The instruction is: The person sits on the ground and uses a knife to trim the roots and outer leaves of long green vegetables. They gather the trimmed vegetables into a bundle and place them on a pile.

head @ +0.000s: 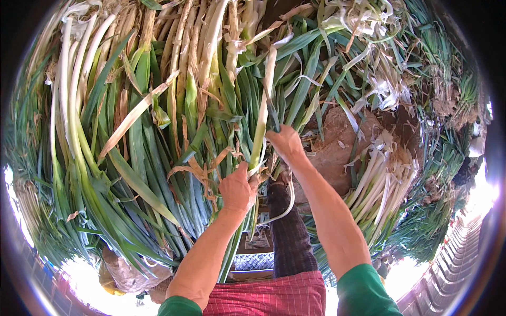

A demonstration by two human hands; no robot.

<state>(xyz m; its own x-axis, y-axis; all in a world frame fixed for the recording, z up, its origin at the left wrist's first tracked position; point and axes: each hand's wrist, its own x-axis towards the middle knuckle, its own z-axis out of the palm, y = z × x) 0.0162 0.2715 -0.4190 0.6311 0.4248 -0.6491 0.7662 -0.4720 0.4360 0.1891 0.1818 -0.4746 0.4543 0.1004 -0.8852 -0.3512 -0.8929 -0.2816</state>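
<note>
My left hand (pixel 238 187) grips a large green onion (pixel 264 102) low on its stalk, and the pale root end points away from me. My right hand (pixel 286 144) is closed around the handle of a small knife (pixel 271 110). Its narrow dark blade lies along the right side of the stalk, partly hidden against the leaves. A peeled strip of pale leaf (pixel 291 197) hangs in a curve below my hands. To the left, several cleaned white-stemmed onions (pixel 75 91) rest on a broad pile of unpeeled green onions (pixel 197 47).
Peeled leaf scraps (pixel 367 19) are heaped at the far right. A bundle of pale-stemmed onions (pixel 381 185) lies right of my right forearm, beside brown sacking (pixel 336 146). More green bundles (pixel 438 189) line the right edge, near a plastic crate (pixel 446 264).
</note>
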